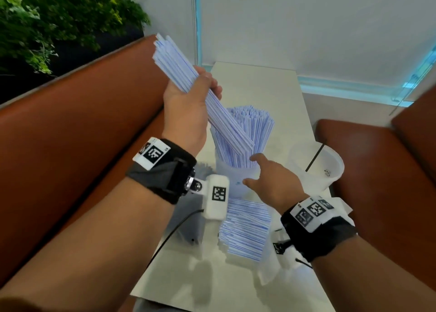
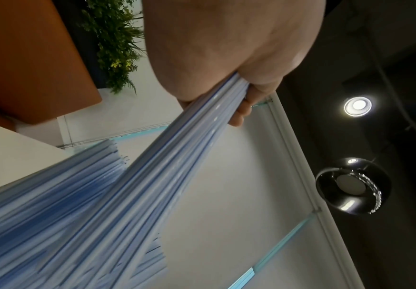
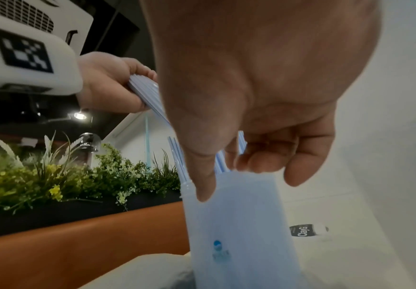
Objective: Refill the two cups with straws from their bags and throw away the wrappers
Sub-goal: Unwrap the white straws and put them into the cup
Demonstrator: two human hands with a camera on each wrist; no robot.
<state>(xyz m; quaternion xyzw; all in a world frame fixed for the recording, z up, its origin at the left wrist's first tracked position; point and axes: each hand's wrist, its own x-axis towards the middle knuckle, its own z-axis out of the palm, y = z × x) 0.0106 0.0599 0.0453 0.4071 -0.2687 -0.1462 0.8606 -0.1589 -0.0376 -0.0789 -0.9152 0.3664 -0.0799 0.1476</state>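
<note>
Two hands at the straw cup, we see.
Our left hand [image 1: 188, 99] clamps a tilted bundle of straws [image 1: 203, 92], lower ends entering the full cup [image 1: 236, 172] on the table [image 1: 295, 113]; our right hand [image 1: 273, 179], fingers loosely apart, hovers at its rim.

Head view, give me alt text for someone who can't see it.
A left hand grips a bundle of blue-striped straws tilted above a straw-filled cup, while the open right hand reaches toward the cup. More straws lie on the table.
</note>
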